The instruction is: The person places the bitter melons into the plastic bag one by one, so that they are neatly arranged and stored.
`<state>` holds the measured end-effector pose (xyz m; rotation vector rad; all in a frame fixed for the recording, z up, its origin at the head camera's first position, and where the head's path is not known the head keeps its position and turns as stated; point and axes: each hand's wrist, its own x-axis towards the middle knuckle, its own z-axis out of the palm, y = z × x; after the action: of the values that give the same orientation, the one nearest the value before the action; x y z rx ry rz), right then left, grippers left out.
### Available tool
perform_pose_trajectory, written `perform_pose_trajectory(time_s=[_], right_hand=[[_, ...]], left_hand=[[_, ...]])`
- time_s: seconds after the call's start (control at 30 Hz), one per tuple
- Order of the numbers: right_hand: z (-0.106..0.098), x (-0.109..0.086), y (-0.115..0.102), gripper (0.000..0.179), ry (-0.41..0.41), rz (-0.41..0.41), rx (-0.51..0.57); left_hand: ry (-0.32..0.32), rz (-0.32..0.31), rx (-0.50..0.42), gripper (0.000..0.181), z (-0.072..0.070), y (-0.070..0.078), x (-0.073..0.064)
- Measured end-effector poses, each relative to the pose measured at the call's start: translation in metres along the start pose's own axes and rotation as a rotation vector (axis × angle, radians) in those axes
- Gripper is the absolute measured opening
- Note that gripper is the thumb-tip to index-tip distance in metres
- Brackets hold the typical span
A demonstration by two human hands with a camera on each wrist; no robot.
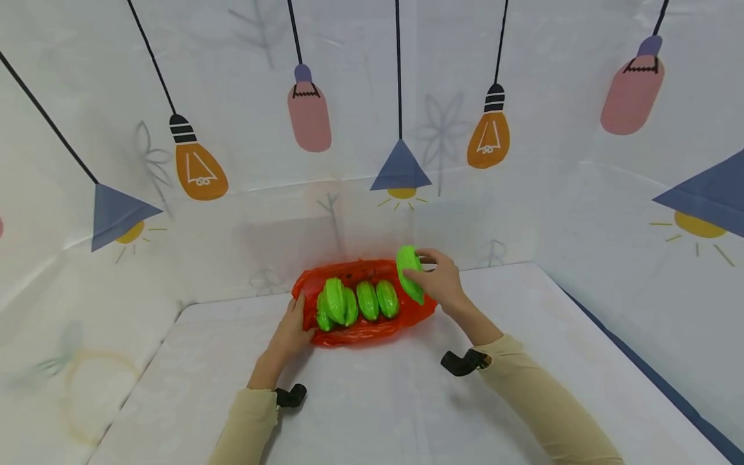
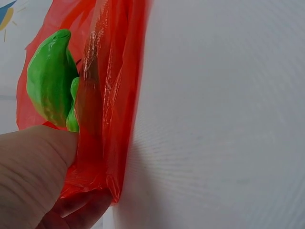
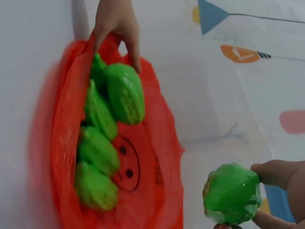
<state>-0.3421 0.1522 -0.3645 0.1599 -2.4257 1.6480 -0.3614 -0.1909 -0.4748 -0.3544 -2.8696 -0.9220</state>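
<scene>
A red plastic bag (image 1: 372, 332) lies spread open on the white table, with several glossy green ribbed fruits (image 1: 367, 300) inside. One fruit (image 3: 126, 93) rests on top of others at the bag's left end. My left hand (image 1: 290, 332) pinches that end of the bag, thumb (image 2: 40, 148) on the inner side and fingers under the plastic. Over the bag's right end, my right hand (image 1: 442, 281) holds another green ribbed fruit (image 1: 410, 274) between thumb and fingertips. In the right wrist view, that held fruit (image 3: 232, 193) is seen nearly end-on, apart from the bag.
The white table (image 1: 372, 407) extends in front of the bag and to both sides. Close behind it stands a pale wall covering (image 1: 360, 226) printed with hanging lamps. A black face drawing (image 3: 127, 162) shows on the bag.
</scene>
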Motion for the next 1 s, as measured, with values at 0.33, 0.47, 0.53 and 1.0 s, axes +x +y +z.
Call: perform_pose_trajectory(time_s=[0.33, 0.47, 0.53, 1.0], right_hand=[[0.045, 0.001, -0.008, 0.054, -0.04, -0.028, 0.0], [0.06, 0.005, -0.004, 0.053, -0.038, -0.028, -0.027], [0.067, 0.008, -0.002, 0.052, -0.035, -0.02, -0.053], [0.101, 0.019, 0.018, 0.049, -0.07, 0.005, -0.131]], left_hand=[[-0.003, 0.013, -0.002, 0.091, -0.001, 0.0, 0.0], [0.0, 0.026, 0.018, 0.092, -0.002, 0.0, 0.0], [0.001, 0.023, 0.018, 0.092, -0.003, 0.001, 0.0], [-0.014, 0.004, 0.001, 0.092, -0.004, 0.003, -0.002]])
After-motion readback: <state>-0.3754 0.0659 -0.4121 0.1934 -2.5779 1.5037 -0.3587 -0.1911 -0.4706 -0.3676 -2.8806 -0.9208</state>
